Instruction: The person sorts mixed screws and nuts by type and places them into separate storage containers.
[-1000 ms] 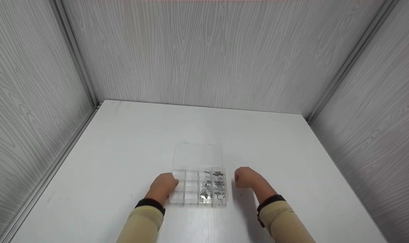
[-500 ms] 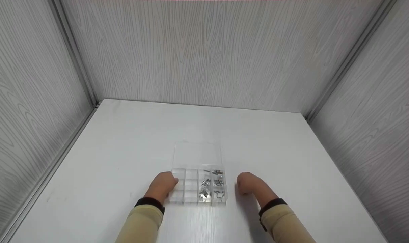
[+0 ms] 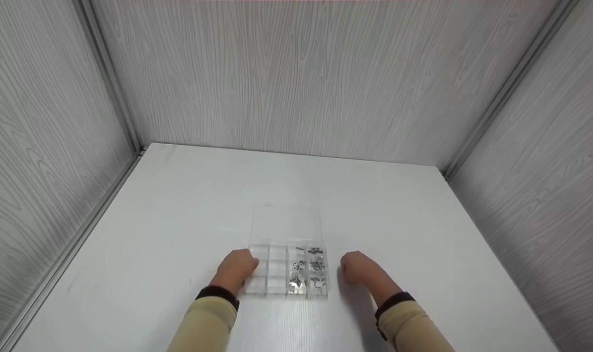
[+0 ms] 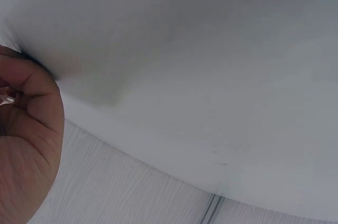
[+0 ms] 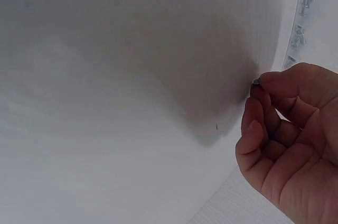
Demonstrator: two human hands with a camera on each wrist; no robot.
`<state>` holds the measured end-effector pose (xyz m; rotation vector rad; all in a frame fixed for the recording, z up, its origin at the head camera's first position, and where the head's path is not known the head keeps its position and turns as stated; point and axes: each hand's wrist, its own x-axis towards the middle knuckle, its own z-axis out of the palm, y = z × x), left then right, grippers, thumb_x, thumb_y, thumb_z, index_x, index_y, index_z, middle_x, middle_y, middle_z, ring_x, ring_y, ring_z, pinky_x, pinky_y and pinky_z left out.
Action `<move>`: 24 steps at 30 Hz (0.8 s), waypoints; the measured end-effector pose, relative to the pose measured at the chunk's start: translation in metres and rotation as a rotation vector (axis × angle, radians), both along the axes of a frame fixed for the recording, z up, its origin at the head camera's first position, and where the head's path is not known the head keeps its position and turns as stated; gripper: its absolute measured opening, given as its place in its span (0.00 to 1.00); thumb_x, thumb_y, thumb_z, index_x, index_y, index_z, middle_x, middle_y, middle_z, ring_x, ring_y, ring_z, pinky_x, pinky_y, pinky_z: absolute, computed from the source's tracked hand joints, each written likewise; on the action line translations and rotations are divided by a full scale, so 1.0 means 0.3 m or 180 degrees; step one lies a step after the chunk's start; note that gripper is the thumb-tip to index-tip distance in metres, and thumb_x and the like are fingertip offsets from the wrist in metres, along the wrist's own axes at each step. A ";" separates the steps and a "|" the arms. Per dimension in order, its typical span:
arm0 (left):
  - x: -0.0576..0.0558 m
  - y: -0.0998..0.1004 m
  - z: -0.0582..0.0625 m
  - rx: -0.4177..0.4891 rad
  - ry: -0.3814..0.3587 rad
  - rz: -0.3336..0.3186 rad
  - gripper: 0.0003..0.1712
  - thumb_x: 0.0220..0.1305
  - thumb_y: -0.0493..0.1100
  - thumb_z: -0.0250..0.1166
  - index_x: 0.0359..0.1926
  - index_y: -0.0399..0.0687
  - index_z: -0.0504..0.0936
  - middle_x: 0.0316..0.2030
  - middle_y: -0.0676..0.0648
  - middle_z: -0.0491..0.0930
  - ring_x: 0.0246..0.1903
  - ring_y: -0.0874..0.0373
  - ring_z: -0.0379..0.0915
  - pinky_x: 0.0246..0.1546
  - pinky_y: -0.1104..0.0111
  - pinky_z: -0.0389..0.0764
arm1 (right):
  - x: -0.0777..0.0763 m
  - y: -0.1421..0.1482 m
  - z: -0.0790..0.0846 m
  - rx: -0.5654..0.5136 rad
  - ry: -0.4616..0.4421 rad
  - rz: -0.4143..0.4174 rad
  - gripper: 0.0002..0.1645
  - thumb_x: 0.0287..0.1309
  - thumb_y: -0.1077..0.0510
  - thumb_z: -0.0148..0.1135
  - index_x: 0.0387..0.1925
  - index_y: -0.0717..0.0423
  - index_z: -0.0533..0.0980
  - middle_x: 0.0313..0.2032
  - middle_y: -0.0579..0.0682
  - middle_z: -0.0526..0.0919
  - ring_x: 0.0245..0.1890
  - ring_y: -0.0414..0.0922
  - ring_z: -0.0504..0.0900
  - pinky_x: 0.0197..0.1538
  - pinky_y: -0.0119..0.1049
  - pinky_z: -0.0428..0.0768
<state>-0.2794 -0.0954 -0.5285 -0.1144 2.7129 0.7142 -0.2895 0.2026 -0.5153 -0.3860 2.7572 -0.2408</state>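
A clear plastic compartment box [image 3: 277,282] lies on the white table with its lid [image 3: 286,222] folded back. Small metal fasteners [image 3: 297,282] fill its two right-hand columns; the left columns look bare. My left hand [image 3: 238,268] grips the left side wall, its thumb over the rim. Curled fingers of that hand [image 4: 29,129] show in the left wrist view, where the box is mostly hidden. To the right of the box, my right hand [image 3: 359,269] is low over the table. Thumb and forefinger pinch a small dark metal piece [image 5: 256,82], too small to identify.
The white table [image 3: 179,205] is enclosed by a grey wood-grain back panel [image 3: 286,78] and side panels. A tiny dark speck [image 5: 216,127] lies on the table near the right hand.
My right hand shifts slightly away from the box, then a little back toward it, staying beside it. The left hand keeps its hold on the box's left side.
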 end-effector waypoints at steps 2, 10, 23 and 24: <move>-0.001 0.001 -0.004 0.0020 0.0008 -0.0008 0.16 0.61 0.44 0.52 0.34 0.33 0.79 0.32 0.40 0.78 0.29 0.50 0.71 0.37 0.59 0.74 | 0.001 -0.002 0.013 -0.0097 0.0110 0.0087 0.09 0.41 0.70 0.59 0.15 0.57 0.71 0.17 0.47 0.69 0.19 0.44 0.66 0.24 0.36 0.67; -0.002 0.002 -0.009 0.0062 0.0023 -0.0029 0.16 0.62 0.44 0.51 0.34 0.34 0.79 0.31 0.41 0.78 0.28 0.51 0.72 0.34 0.61 0.75 | 0.028 -0.074 0.089 -0.0482 0.0029 0.0166 0.11 0.39 0.71 0.60 0.16 0.53 0.72 0.17 0.44 0.71 0.19 0.41 0.69 0.22 0.34 0.69; 0.003 -0.001 -0.018 0.0130 0.0064 -0.0095 0.15 0.61 0.43 0.51 0.30 0.35 0.77 0.28 0.41 0.76 0.26 0.51 0.71 0.31 0.62 0.74 | 0.058 -0.113 0.069 -0.0584 0.0164 0.0577 0.09 0.46 0.66 0.62 0.18 0.51 0.74 0.18 0.41 0.70 0.20 0.38 0.67 0.24 0.31 0.68; 0.003 -0.005 -0.016 0.0174 0.0025 -0.0087 0.15 0.62 0.43 0.50 0.29 0.35 0.77 0.27 0.41 0.76 0.25 0.51 0.71 0.30 0.62 0.75 | 0.054 -0.111 0.070 -0.0615 0.0183 0.0603 0.10 0.47 0.66 0.61 0.18 0.51 0.74 0.17 0.41 0.70 0.20 0.38 0.67 0.23 0.31 0.67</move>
